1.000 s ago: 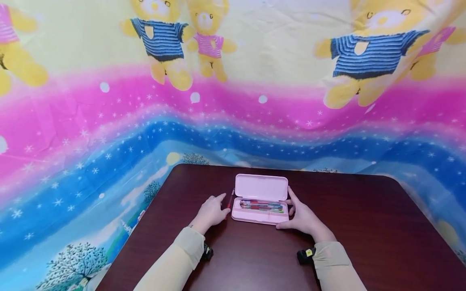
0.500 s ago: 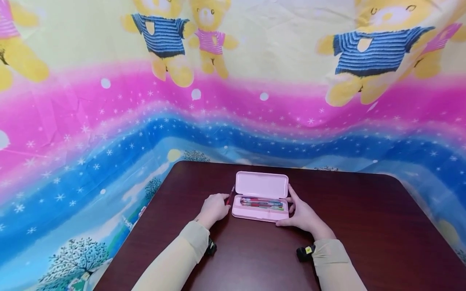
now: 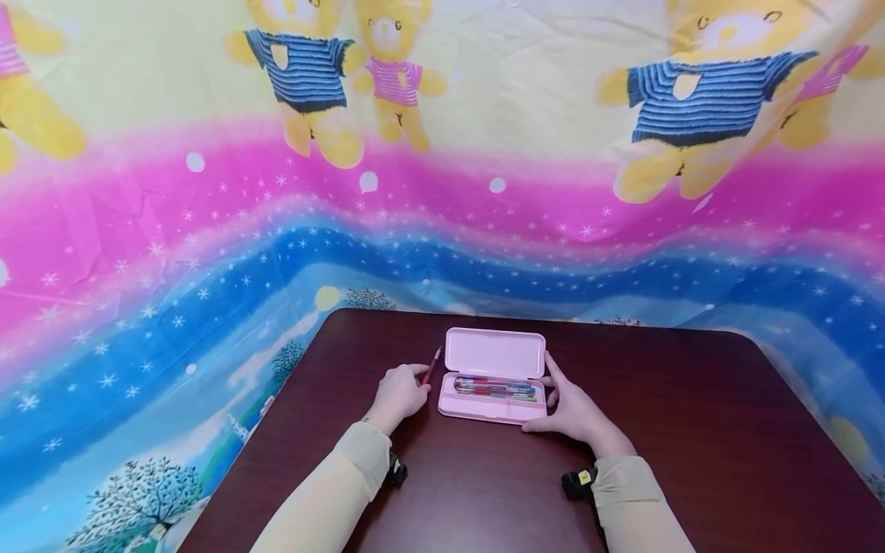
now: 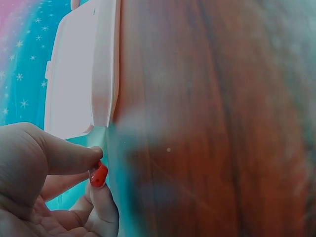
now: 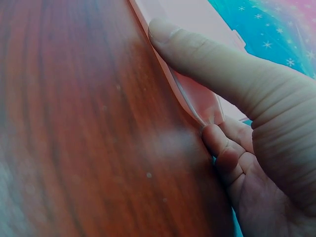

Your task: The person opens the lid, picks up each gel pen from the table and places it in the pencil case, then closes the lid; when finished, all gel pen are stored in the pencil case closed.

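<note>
A pink pencil case (image 3: 477,415) lies on the table with its lid (image 3: 495,353) raised toward the back. Several slim coloured pens (image 3: 494,389) fill its rear compartment. My left hand (image 3: 399,395), just left of the case, pinches a red pen (image 3: 432,365) whose far end points up and away. In the left wrist view, only the red end of this pen (image 4: 99,176) shows between thumb and fingers. My right hand (image 3: 579,411) grips the right end of the case. Its thumb (image 5: 197,52) lies along the front edge and the fingers reach round the side.
The dark brown wooden table (image 3: 657,392) spreads out around the case. A printed cloth (image 3: 442,207) with bears and snowflakes hangs behind the table and along its left side. Each wrist carries a small black camera, such as the right one (image 3: 578,484).
My left hand has closed its fingers on the red pen, which lay beside the case, and moved slightly left with it. The right hand has stayed at the case.
</note>
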Tool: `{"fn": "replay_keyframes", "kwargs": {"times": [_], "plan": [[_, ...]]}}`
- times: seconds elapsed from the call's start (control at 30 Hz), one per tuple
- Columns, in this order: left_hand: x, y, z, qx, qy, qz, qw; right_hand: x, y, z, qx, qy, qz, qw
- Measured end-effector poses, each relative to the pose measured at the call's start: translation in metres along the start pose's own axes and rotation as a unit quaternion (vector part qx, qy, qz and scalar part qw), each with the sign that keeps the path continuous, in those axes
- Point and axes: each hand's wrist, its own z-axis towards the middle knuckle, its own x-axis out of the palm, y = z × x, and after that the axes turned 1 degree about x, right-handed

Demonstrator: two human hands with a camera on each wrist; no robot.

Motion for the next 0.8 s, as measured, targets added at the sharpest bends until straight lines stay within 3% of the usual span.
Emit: {"fn": "replay_keyframes", "kwargs": {"times": [0.23,0.47,0.63,0.8], "plan": [[-0.007,-0.002,0.001,0.018,-0.035,-0.027,0.9989,0.001,0.0,0.001,-0.007,-0.004,-0.01,0.9999],[-0.021,-0.02,0.001,0.065,-0.072,-0.051,0.994,0.001,0.0,0.001,-0.014,-0.007,-0.011,0.9998],[-0.023,-0.038,0.002,0.13,-0.053,-0.057,0.9884,-0.001,0.001,0.001,-0.014,-0.01,-0.01,0.9998],[-0.017,-0.051,0.008,0.194,0.01,-0.035,0.9803,-0.001,0.001,0.0,-0.013,-0.005,-0.006,0.9999]]}}
